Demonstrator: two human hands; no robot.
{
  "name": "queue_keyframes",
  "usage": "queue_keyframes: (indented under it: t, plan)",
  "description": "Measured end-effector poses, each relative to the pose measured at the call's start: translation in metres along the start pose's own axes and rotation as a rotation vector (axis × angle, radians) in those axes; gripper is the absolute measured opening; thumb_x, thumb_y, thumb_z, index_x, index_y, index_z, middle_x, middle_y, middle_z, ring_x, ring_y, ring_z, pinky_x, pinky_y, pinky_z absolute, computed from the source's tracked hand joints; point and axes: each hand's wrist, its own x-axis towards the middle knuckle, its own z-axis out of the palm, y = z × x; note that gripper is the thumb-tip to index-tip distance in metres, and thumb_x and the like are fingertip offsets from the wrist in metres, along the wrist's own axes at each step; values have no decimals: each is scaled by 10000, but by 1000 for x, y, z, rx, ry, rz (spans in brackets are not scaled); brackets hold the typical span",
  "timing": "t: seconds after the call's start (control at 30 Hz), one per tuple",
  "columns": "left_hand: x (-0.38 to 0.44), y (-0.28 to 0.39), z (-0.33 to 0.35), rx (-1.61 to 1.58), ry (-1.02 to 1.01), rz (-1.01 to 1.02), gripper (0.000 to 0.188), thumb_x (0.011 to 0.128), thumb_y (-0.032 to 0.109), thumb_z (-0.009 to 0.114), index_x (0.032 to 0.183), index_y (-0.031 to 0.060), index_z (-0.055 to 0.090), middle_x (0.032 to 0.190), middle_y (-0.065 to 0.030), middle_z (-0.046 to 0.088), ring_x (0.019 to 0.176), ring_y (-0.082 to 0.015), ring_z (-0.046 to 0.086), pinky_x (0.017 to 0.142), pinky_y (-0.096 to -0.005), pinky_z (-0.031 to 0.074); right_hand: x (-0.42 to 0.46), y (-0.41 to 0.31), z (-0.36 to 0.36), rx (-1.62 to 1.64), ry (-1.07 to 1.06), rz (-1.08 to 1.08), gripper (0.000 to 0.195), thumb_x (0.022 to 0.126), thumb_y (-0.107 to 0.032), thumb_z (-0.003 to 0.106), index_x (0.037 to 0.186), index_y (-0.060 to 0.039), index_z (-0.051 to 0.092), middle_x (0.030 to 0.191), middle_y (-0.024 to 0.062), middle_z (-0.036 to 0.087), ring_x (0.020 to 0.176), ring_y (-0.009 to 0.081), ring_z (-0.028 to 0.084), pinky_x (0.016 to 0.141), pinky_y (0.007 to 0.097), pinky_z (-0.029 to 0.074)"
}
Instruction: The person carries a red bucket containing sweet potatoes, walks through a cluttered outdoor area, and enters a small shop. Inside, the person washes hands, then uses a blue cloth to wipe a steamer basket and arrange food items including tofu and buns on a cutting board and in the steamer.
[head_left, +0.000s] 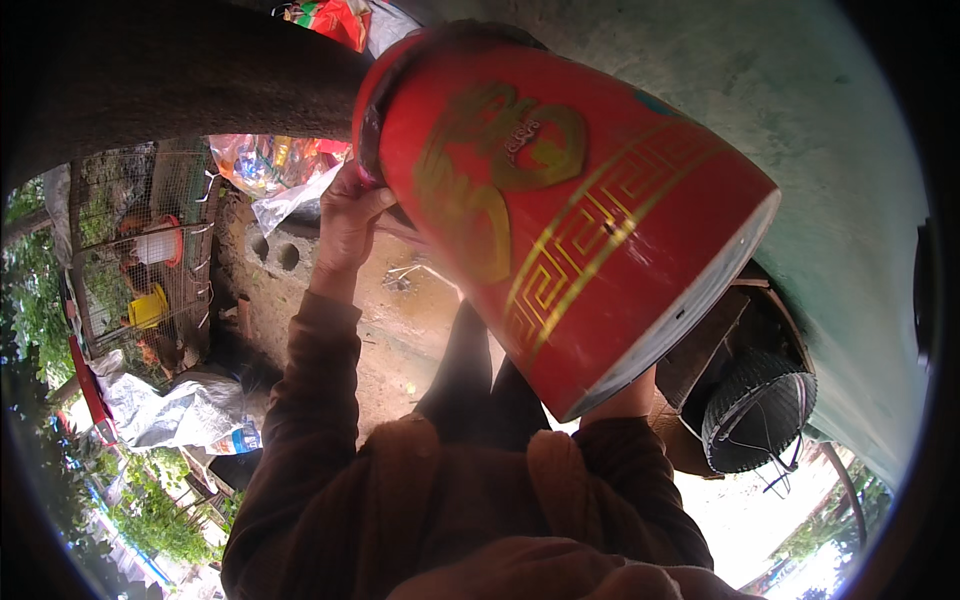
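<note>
A large red bucket or drum (645, 247) with gold patterns and a band of gold key pattern is held up in front of me, tilted so its pale grey base faces the lower right. My left hand (352, 214) grips it by the dark rim at its upper left, the thumb against the edge. The bucket hides my right hand; only the wrist and dark sleeve show below its base, so its grip cannot be seen. The inside of the bucket is out of sight.
Wire-mesh cage (142, 247) with chickens and a feeder at left; hollow block (274, 247) and clear plastic bag (255, 161) of bright wrappers nearby; silvery sheeting (172, 409) at lower left. Black woven basket (757, 412) at right, beside the greenish wall (832, 225). Dark curved shape (180, 75) at upper left.
</note>
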Motion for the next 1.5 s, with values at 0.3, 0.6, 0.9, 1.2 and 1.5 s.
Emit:
queue_keyframes:
  t: [0.3, 0.6, 0.9, 1.2, 1.5]
  plan:
    - [27, -43, -9, -130, 21, -190, 476, 767, -57, 648, 1223, 39, 552, 1043, -52, 621, 925, -147, 610, 810, -268, 509, 17, -8, 28, -202, 20, -476, 378, 875, -293, 592, 1122, -7, 605, 1048, 145, 650, 933, 273, 643, 824, 360, 519]
    - [11, -158, 27, 524, -7, -104, 258, 745, 41, 718, 992, 62, 645, 816, 18, 620, 726, -64, 573, 631, -214, 461, -97, -71, 9, 386, -217, 668, 157, 910, -150, 585, 929, 5, 572, 801, 109, 630, 680, 172, 627, 559, 283, 547]
    - [-37, -180, 103, 895, -186, 203, 194, 692, 49, 637, 883, 79, 632, 722, -58, 601, 664, -183, 576, 604, -333, 451, -29, -67, 71, -172, -153, 516, 234, 860, -216, 669, 840, 14, 631, 717, 64, 636, 653, 117, 595, 573, 277, 479]
    - [-32, -130, 90, 342, -177, -575, 300, 877, 335, 647, 1017, 69, 649, 841, -8, 625, 732, -129, 604, 609, -273, 504, -72, -62, -15, 389, 124, 875, 198, 789, -261, 740, 821, -111, 615, 740, -32, 567, 667, 92, 520, 610, 240, 394]
    - [103, -37, -17, -123, 113, -221, 374, 914, 431, 583, 1134, 128, 578, 959, -20, 602, 795, -147, 602, 806, -276, 486, -139, -84, -97, 990, 215, 796, 316, 858, -177, 622, 1139, -39, 578, 1064, 92, 629, 970, 203, 598, 844, 391, 502]
